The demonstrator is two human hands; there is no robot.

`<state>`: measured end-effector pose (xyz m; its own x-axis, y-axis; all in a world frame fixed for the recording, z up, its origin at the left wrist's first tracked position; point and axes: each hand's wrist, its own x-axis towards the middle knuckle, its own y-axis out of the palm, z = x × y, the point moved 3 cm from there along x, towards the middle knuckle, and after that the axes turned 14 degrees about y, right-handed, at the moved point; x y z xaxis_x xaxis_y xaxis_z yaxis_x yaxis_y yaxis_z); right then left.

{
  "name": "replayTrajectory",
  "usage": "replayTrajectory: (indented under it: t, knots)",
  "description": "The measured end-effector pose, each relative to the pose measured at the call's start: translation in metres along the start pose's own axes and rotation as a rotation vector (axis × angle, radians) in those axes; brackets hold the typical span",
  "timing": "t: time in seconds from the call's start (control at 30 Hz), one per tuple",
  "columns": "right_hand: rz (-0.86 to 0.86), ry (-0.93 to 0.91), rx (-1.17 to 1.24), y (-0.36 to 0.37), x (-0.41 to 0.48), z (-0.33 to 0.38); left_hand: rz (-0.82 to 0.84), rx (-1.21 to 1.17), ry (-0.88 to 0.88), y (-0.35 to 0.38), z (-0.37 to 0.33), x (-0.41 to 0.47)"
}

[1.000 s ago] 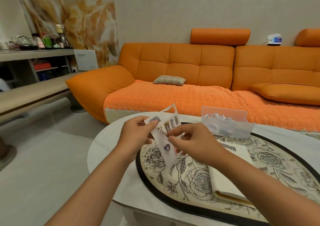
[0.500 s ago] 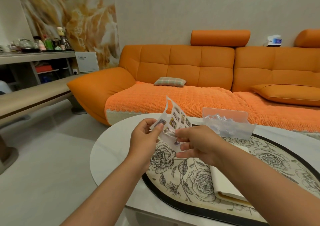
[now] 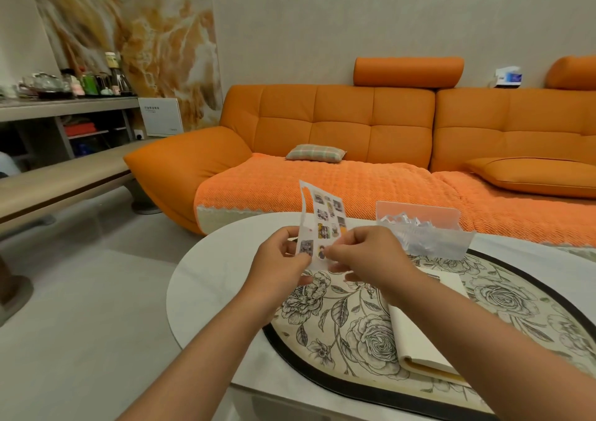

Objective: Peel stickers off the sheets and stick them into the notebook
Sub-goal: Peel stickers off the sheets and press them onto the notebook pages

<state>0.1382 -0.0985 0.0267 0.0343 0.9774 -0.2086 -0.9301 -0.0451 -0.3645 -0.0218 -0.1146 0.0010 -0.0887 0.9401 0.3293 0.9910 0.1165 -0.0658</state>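
One sticker sheet (image 3: 325, 217), floral mat (image 3: 516, 298), orange sofa (image 3: 342, 120)

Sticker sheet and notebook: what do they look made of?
Sticker sheet: looks like thin flexible paper or film, a pale backing with small printed pictures; it curves where the left hand and right hand pinch it. Notebook: cream matte paper pages, no shine, stacked over a yellowish edge; cover material unclear.
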Motion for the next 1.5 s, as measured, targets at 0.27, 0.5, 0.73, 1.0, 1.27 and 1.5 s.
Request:
replayTrajectory:
  t: [0.27, 0.5, 0.73, 1.0, 1.27, 1.5]
  knots:
    - [-0.209, -0.232, -0.204, 0.003, -0.007, 0.008, -0.083, -0.024, 0.043, 0.001, -0.001, -0.002]
    - [0.057, 0.027, 0.104, 0.006, 0.003, 0.0, -0.19, 0.248, 0.173, -0.004, 0.006, 0.002]
    - [0.134, 0.095, 0.164, -0.008, 0.007, 0.003, -0.152, 0.622, 0.516, -0.006, -0.012, -0.001]
    - [0.257, 0.111, 0.05, -0.016, 0.004, -0.001, -0.114, 0.291, 0.049, -0.023, 0.023, 0.009]
    - [0.294, 0.123, -0.004, -0.011, 0.009, -0.01, 0.205, 0.97, 0.063, -0.026, 0.037, 0.013]
    - [0.27, 0.08, -0.033, -0.02, 0.016, -0.017, 0.198, 0.355, 0.097, 0.014, 0.01, 0.009]
